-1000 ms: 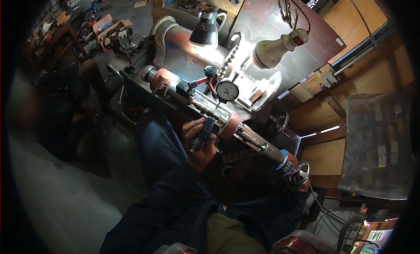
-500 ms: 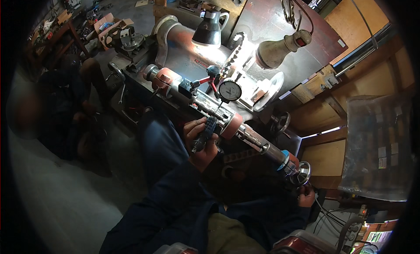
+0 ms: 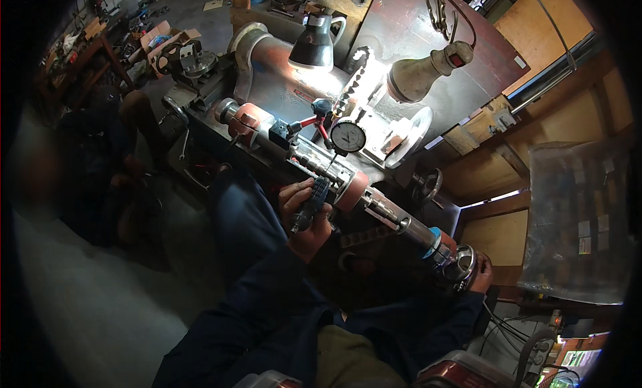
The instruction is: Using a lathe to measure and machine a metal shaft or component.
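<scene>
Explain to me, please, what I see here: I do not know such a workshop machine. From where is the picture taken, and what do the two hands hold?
The picture comes from a camera worn on the person's head, looking down, so the dark blue sleeves enter from the lower edge and straight lines bend near the rim. In front lies a long metal shaft set across a heavy machine bench, lit by two lamps. A round dial gauge on a small red arm stands just above the shaft, its thin stem pointing down at it. The left hand grips a dark ribbed tool handle against the middle of the shaft. The right hand rests at the shiny round end piece of the shaft; how firmly it holds it is hard to tell. Boxes and tools lie on the floor behind.
</scene>
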Available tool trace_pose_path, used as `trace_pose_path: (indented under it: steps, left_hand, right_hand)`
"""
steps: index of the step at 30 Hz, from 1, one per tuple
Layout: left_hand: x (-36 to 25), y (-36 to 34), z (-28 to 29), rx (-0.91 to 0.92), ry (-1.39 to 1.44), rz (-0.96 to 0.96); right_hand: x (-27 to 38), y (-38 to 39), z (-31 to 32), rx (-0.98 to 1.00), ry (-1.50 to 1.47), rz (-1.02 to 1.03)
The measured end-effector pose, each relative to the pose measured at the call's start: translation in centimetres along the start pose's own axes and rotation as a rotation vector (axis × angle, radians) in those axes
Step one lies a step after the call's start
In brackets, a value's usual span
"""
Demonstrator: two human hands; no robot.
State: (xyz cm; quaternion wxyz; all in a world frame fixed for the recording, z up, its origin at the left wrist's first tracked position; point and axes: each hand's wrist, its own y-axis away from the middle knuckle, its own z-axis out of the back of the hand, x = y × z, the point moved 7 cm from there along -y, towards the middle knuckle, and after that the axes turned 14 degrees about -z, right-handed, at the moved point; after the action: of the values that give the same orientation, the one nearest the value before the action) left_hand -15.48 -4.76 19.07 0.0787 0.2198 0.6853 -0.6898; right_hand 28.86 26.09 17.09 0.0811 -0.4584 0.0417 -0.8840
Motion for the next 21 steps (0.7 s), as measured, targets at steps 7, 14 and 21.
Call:
trace_pose_path:
  steps: [7, 14, 21]
  left_hand:
    - [0.1, 0.0, 0.0, -0.014, 0.01, -0.003]
    - [0.2, 0.1, 0.1, -0.015, -0.006, 0.008]
    - [0.2, -0.1, 0.2, -0.011, 0.0, 0.037]
  right_hand:
    - [-7.2, -1.9, -3.6, 0.296, -0.135, -0.255]
    - [-10.2, 2.5, -3.2, 0.184, -0.235, -0.381]
    - [-5.2, 5.1, -0.7, 0.187, 0.35, -0.12]
